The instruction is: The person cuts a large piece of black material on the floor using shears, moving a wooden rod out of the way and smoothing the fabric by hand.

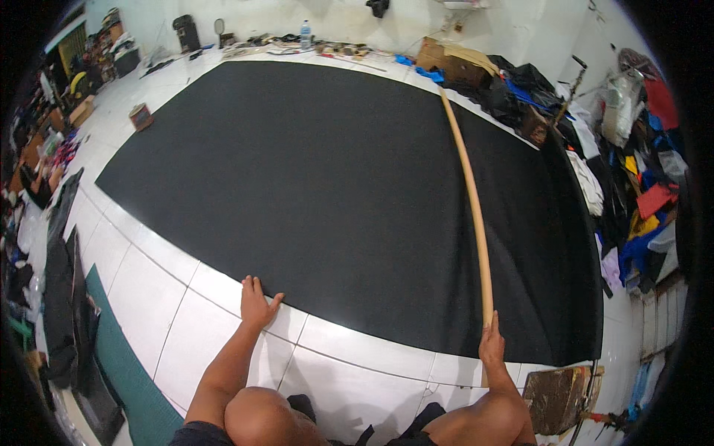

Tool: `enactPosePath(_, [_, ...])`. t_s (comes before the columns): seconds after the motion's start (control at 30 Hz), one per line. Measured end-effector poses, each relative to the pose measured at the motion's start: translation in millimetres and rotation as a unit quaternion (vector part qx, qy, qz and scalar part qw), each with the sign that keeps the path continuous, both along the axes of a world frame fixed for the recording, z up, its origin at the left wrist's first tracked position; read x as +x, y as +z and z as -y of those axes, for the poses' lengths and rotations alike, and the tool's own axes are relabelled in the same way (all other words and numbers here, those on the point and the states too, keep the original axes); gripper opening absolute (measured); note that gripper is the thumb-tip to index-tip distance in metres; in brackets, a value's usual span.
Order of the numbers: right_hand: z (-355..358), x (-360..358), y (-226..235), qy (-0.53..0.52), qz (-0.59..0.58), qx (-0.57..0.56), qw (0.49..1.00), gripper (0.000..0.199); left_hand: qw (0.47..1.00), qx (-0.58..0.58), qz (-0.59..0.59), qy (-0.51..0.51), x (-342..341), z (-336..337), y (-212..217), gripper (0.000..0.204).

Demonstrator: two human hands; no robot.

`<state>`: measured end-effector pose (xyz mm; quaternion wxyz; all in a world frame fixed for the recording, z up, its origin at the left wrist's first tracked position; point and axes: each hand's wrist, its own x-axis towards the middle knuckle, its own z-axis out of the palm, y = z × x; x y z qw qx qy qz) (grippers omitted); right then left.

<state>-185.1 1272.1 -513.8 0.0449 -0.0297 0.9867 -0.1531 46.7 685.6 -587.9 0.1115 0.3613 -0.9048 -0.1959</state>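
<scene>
A large sheet of black fabric lies spread over the white tiled floor. My left hand rests at its near edge, open, with fingers stretched onto the cloth and thumb apart. Across the right part of the sheet runs a long, light-brown wooden strip, from the far edge to near my right knee. At its near end my right hand grips the strip; part of the grip is hidden by the hand itself. Right of the strip, the fabric shows soft folds.
A small box-like block stands by the far left edge. A water bottle and scattered items line the back wall. Piled bags and cloth fill the right side. A teal mat lies at the left, and a worn brown block sits near my right knee.
</scene>
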Motion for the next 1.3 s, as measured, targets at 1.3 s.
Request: enactPosePath(1.3, [157,146,13,0.339,0.415,-0.163,0.829,0.068,0.851,0.45,-0.185,0.197,91,-60,58,0.087])
